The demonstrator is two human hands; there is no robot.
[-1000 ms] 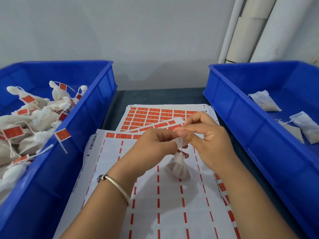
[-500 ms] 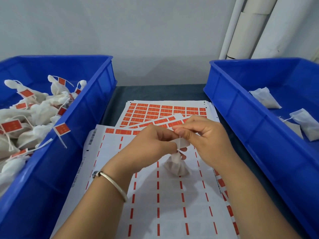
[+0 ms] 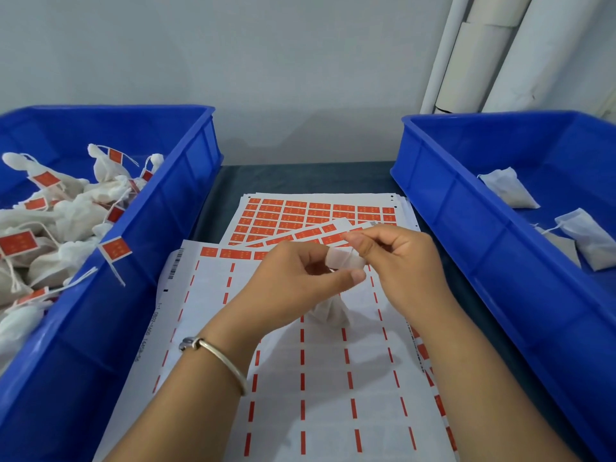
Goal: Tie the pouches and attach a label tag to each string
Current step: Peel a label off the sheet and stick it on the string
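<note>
At far left of the frame, a blue bin (image 3: 160, 235) holds a heap of tied white pouches (image 3: 76, 215), their strings carrying orange label tags (image 3: 115, 250); one tag hangs over the bin's near rim. At centre, sheets of label backing paper (image 3: 320, 378) cover a dark tabletop (image 3: 300, 178), the front sheet mostly stripped and marked with dashed orange lines, and a sheet of unused orange labels (image 3: 300, 215) lies behind it toward the top of the frame. Above the sheets, the left hand (image 3: 293, 288), a metal bangle (image 3: 220, 358) on its wrist, has fingers curled, thumb and fingertips pinching a small white label (image 3: 343, 260) raised over the paper. Just right of it, the right hand (image 3: 400, 261) pinches the same label and a thin string (image 3: 350, 253) between thumb and forefinger, the two hands touching at the label. A white pouch (image 3: 330, 311) sits below the hands on the front sheet, partly hidden by them. At far right, a second blue bin (image 3: 466, 235) contains a few flat untied pouches (image 3: 510, 191). Pale pipes (image 3: 483, 51) rise in the upper right corner
</note>
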